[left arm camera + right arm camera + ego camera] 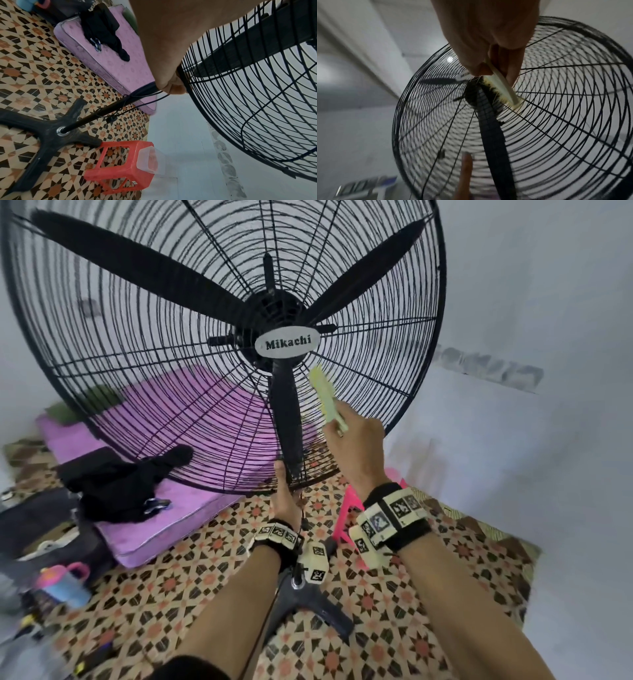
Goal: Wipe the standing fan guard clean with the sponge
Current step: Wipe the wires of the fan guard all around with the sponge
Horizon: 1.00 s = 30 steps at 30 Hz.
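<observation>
— Pressing on the fan guard (144, 344), what is it you've got there?

— My right hand (356, 445) has its grip closed round the handle end of a pale green brush (323, 395); thumb on one side, fingers (511, 75) on the other. It looks more like a bristled brush than a sponge. From the right wrist view the bristles (494, 92) lie against the wires just beside the hub, below and to the right of the white Mikachi badge (287, 344).

— And the other hand?

— My left hand (286, 498) holds the fan at the very bottom of the guard, where the rim meets the pole (96, 115). The fingers are curled round the rim there, thumb up against the wires.

— Where does the fan stand?

— On a patterned tile floor (178, 594), on a black cross-shaped base (46, 135), with its cord (120, 112) looped about the pole. One blade (286, 412) hangs straight down behind the guard, between my two hands.

— What is around it?

— A red plastic stool (120, 167) beside the base, with a clear container (150, 159) on it. Behind the fan lies a purple mattress (164, 525) with black clothes (116, 487) heaped on it. A child's cup (65, 582) sits to the far left, blurred.
</observation>
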### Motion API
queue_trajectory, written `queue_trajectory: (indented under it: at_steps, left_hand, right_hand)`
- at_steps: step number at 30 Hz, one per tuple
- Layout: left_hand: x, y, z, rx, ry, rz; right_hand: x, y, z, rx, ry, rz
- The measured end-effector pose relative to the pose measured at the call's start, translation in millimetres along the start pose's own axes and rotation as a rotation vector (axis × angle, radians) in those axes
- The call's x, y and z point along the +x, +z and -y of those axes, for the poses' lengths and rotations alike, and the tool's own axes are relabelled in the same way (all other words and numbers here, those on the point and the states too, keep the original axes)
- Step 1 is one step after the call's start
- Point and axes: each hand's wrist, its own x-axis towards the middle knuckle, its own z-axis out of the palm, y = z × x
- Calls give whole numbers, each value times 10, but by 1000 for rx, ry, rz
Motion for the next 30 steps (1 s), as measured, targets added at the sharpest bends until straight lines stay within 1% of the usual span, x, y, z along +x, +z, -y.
queue_trajectory:
  at_steps: [2,3,4,6,7,8,10,12,13,15,16,17,19,21,22,23,24,26,27,28,30]
  left_hand:
    - [30,2,20,4,0,-10]
    - [54,-1,38,2,-4,-16]
    - [79,-7,49,-1,-12,-20]
    - [84,-15,48,-8,-24,-15]
    - [60,-13,39,-13,-23,-12]
    - [31,-4,34,-12,-27,-9]
    - [-42,24,9,-5,-3,4]
    - [-75,44,-28,-7,27,21]
    - [-77,45,-35,-5,33,26]
    - [-102,39,-53,-10,46,48]
    - [-115,38,-59,-13,56,54]
    - [-97,40,-42,-18,54,49]
    - [-45,23,22,-18,17,32]
    - [59,9,96,-30,-39,-1]
    - [106,-4,120,-28,-69,-19]
    - [110,-13,108,-15,-83,-28]
    - [76,-4,71,-5,-76,-23]
    - [17,-3,26,1,-41,-6]
    - [11,-11,27,-2,-29,2]
    - [28,-28,43,1,-26,9]
    - [83,-42,77,6,-31,25]
  right_hand:
    - [-21,-6,28,27,-21,87]
    - [-9,-34,27,50,-25,95]
    - [16,-64,23,56,-26,60]
    - [78,-82,10,13,-20,-70]
    - [100,-66,15,-15,-20,-110]
    - [103,-34,35,-44,-31,-99]
    - [70,39,97,-85,-74,-4]
    - [70,17,162,-61,-94,71]
    - [96,-18,175,-33,-87,62]
    - [164,-80,194,-11,-66,-37]
    - [193,-81,204,-47,-59,-91]
    - [208,-73,229,-94,-58,-111]
    - [180,8,291,-155,-70,-58]
    - [123,87,360,-87,-95,43]
    - [111,93,375,-34,-110,62]
    - [111,76,382,4,-126,45]
    - [129,47,378,21,-129,-4]
    - [207,17,340,-16,-102,-123]
    - [243,13,326,-56,-75,-159]
    - [256,20,320,-88,-63,-159]
    - [234,41,323,-80,-85,-83]
